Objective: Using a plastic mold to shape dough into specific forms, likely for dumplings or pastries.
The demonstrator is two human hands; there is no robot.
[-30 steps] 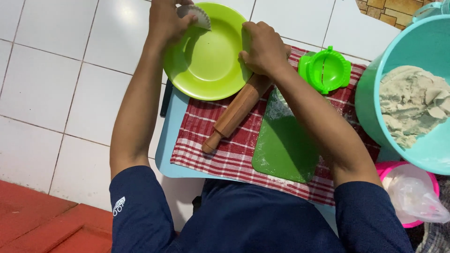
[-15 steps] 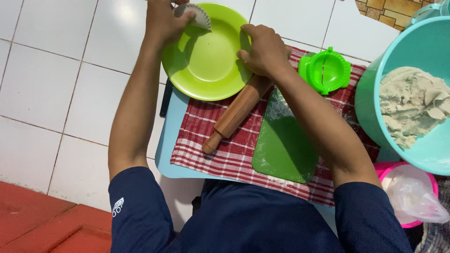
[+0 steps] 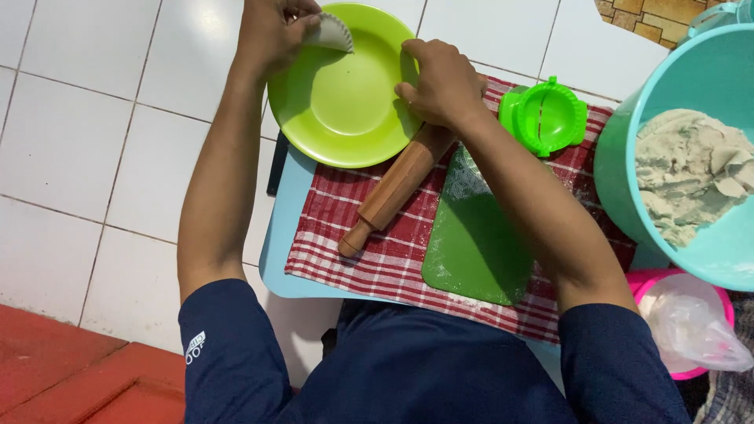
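My left hand (image 3: 271, 35) holds a pale, half-moon shaped dumpling (image 3: 330, 33) with a crimped edge over the far left rim of a lime green plate (image 3: 345, 102). My right hand (image 3: 444, 82) grips the plate's right rim. A wooden rolling pin (image 3: 397, 188) lies slantwise on a red checked cloth (image 3: 369, 251), one end hidden under my right hand. A dark green floured mat (image 3: 471, 235) lies on the cloth beneath my right forearm. A bright green round dumpling press (image 3: 546, 118) sits closed at the cloth's far right.
A teal bowl (image 3: 628, 157) with crumbled pale dough (image 3: 691, 173) stands at the right. A pink tub (image 3: 652, 286) with a clear plastic bag (image 3: 695, 330) is below it. The cloth covers a light blue small table (image 3: 279, 243) on white floor tiles; red flooring lies lower left.
My left hand has shifted the dumpling slightly right and down toward the plate's rim. My right hand stays on the plate edge.
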